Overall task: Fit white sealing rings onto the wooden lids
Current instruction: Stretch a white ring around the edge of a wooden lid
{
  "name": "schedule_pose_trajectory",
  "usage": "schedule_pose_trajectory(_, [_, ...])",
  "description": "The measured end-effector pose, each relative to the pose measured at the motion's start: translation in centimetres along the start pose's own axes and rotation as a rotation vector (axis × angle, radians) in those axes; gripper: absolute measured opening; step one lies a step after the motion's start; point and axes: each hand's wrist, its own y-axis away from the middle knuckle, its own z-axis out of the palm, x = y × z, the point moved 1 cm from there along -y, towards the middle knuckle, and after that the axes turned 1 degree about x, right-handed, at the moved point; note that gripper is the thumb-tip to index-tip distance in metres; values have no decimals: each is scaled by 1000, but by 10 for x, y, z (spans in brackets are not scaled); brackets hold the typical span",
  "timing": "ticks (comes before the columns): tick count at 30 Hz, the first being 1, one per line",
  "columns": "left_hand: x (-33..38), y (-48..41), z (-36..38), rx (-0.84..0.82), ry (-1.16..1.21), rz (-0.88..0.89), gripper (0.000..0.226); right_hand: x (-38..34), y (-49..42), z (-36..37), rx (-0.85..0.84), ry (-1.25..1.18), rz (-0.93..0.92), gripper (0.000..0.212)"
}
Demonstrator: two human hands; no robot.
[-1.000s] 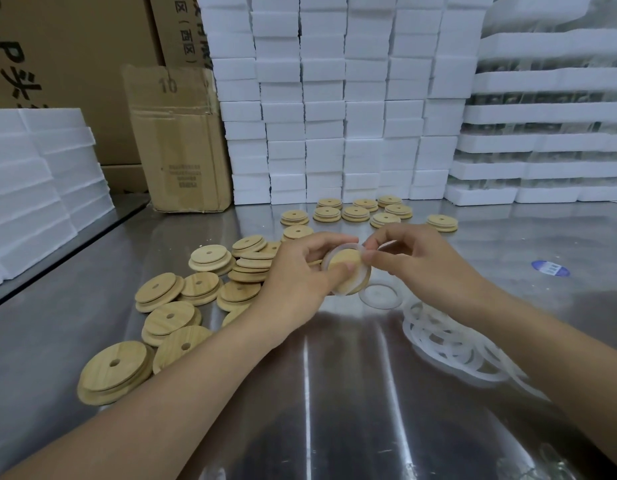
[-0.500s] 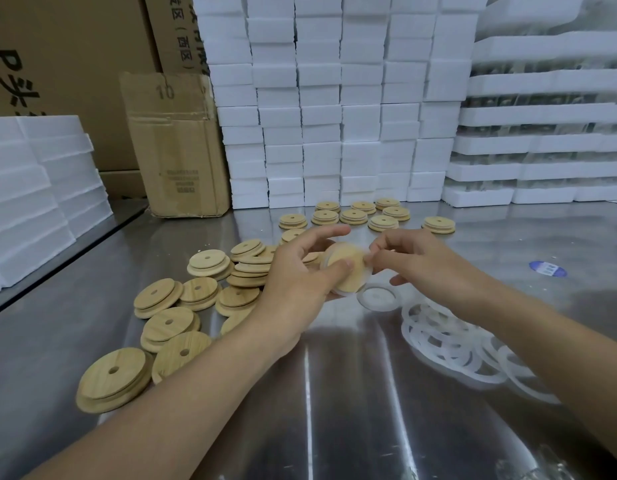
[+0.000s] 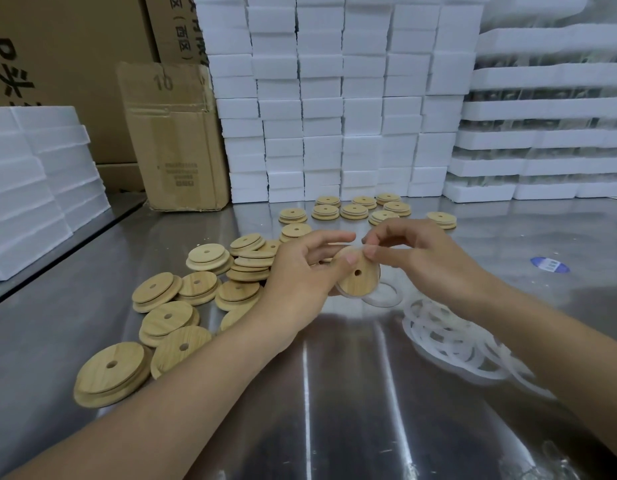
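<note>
My left hand [image 3: 300, 275] holds a round wooden lid [image 3: 357, 277] with a small hole, tilted toward me above the steel table [image 3: 334, 393]. A thin white sealing ring shows along the lid's lower edge. My right hand [image 3: 421, 261] pinches the lid's upper right rim with thumb and forefinger. One loose white ring [image 3: 386, 296] lies on the table just under the lid. A pile of white rings [image 3: 452, 344] lies to the right, partly under my right forearm. Several bare wooden lids [image 3: 196, 289] lie heaped to the left.
Another group of wooden lids [image 3: 366, 209] sits at the back of the table. Stacked white foam blocks [image 3: 334, 98] wall off the back and right, more foam [image 3: 33, 178] at left. A cardboard box [image 3: 175, 140] stands at the back left. A blue sticker [image 3: 549, 265] lies at right.
The lid has turned in my hands so its holed face now shows. My right fingers have shifted along the rim to the top right. The ring sits lower around the lid.
</note>
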Motion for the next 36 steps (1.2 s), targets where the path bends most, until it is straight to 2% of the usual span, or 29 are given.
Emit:
schedule_pose_trajectory(3, [3,-3,1,1,44,2,27,3,-6,-12,-13,-60,98,12])
schedule_pose_trajectory(7, [-3,-1,2,47,-6,-19,24,10,-5,-13,-30,-3,155,11])
schedule_pose_trajectory(10, [-6,0,-4,91,14,-48,24,12,-3,-11,-4,7,141,9])
schedule_pose_trajectory(14, [-6,-3,-6,108,56,-58,24,7,1,0,-56,4,99,14])
schedule_pose_trajectory(18, [-10,-3,-3,60,-4,-30,21,3,3,6,-20,-6,15,10])
schedule_pose_trajectory(22, [-11,0,0,-13,-33,21,19,2,2,4,-11,-16,6,5])
schedule_pose_trajectory(26, [-4,-4,0,-13,84,19,27,3,-2,-3,51,-151,87,9])
schedule_pose_trajectory(30, [-5,0,-2,10,59,25,31,2,-9,-20,178,-337,190,9])
schedule_pose_trajectory(33, [-4,-2,-6,46,89,4,28,2,-9,-31,192,-304,206,7])
schedule_pose_trajectory(36, [-2,-4,-7,79,93,-22,24,2,-5,-24,114,-199,170,7])
